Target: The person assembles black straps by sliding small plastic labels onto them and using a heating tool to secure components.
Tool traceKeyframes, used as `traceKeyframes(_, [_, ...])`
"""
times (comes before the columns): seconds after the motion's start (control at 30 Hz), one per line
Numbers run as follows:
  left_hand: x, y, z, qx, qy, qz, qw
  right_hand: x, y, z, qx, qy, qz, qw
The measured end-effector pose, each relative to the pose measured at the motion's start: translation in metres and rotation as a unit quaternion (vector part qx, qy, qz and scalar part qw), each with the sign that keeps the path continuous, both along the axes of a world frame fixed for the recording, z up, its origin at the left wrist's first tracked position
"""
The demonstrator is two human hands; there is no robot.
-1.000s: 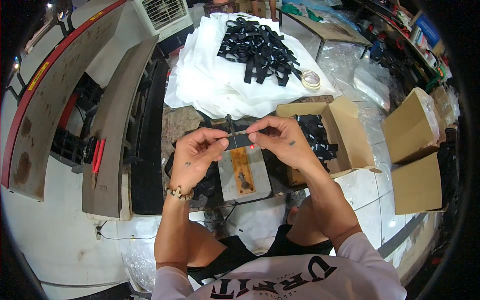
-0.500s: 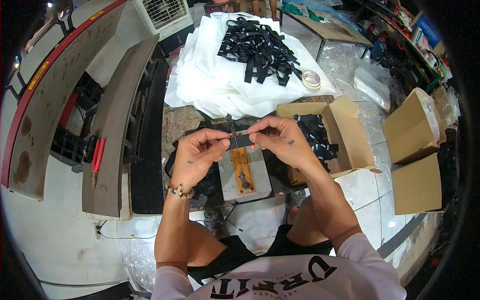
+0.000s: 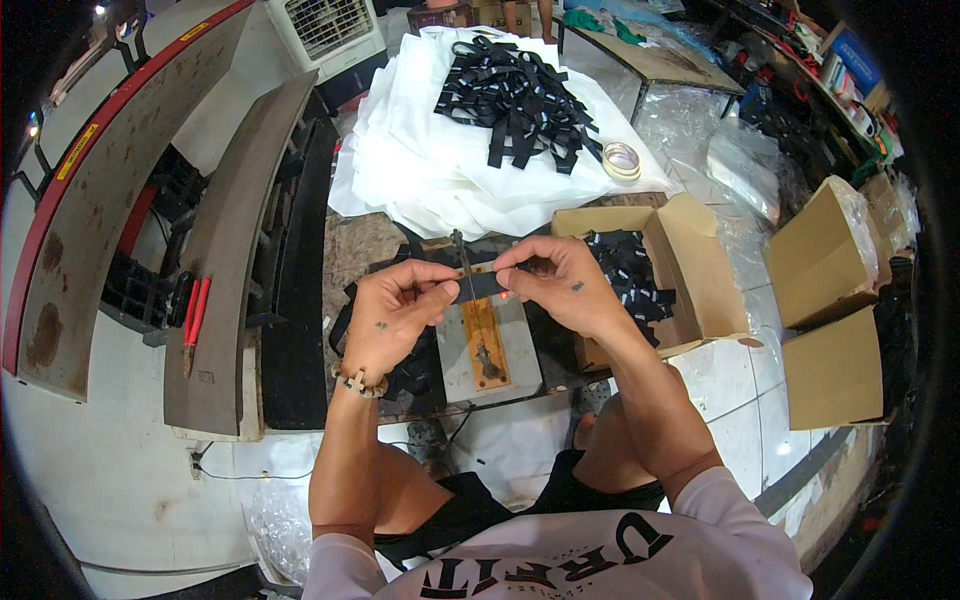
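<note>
Operator 1: Report status.

Operator 2: I read both hands as pinching. At frame centre, the left hand (image 3: pixel 395 305) grips the left part of the black strip (image 3: pixel 488 286) between thumb and finger; the right hand (image 3: pixel 570 285) grips the right part likewise. The strip spans the gap, crossing the slender metal tool (image 3: pixel 462 255) over the wooden block (image 3: pixel 483 325).

Operator 1: Which step is in hand?

Operator 2: I judge it to be working the strip against the tool. I cannot tell whether the two touch.

Operator 1: What does the next move call for?

Operator 2: In my judgement, an even pull from both pinches, hands clear of the tool. Note: loose pieces (image 3: pixel 630 275) lie in the open carton (image 3: pixel 700 250), right of centre.
</note>
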State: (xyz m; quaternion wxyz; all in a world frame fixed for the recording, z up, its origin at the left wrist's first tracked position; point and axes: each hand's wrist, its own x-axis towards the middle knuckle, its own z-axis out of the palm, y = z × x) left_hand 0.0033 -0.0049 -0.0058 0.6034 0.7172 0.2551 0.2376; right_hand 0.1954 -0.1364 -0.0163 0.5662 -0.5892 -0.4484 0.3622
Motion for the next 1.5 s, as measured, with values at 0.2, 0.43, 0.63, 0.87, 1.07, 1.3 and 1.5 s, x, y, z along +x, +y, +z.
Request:
traceKeyframes(0.2, [-0.012,0.016,-0.002,0.013,0.003,0.01,1.0,0.027,-0.006,-0.002,-0.012,-0.106,-0.04,0.993])
traceKeyframes(0.43, [-0.053,0.082,-0.029,0.022,0.187,-0.088,0.978,0.124,-0.041,-0.041,-0.091,-0.248,-0.078,0.961])
traceKeyframes(0.63, [-0.054,0.11,-0.076,0.257,0.283,0.079,0.921,0.155,-0.048,-0.068,-0.248,-0.181,-0.039,0.951])
traceKeyframes(0.87, [0.01,0.105,-0.125,0.469,0.174,0.134,0.856,0.173,-0.05,-0.096,-0.377,-0.317,-0.017,0.87])
traceKeyframes(1.07, [0.016,0.128,-0.146,0.483,0.182,0.072,0.853,0.174,-0.056,-0.085,-0.234,-0.353,-0.151,0.893])
traceKeyframes(1.3, [0.0,0.115,-0.07,0.204,-0.189,0.2,0.939,0.184,-0.07,-0.076,0.018,-0.189,-0.353,0.916])
traceKeyframes(1.5, [-0.062,0.114,-0.04,0.153,-0.309,0.221,0.912,0.159,-0.054,-0.058,0.174,-0.038,-0.378,0.909])
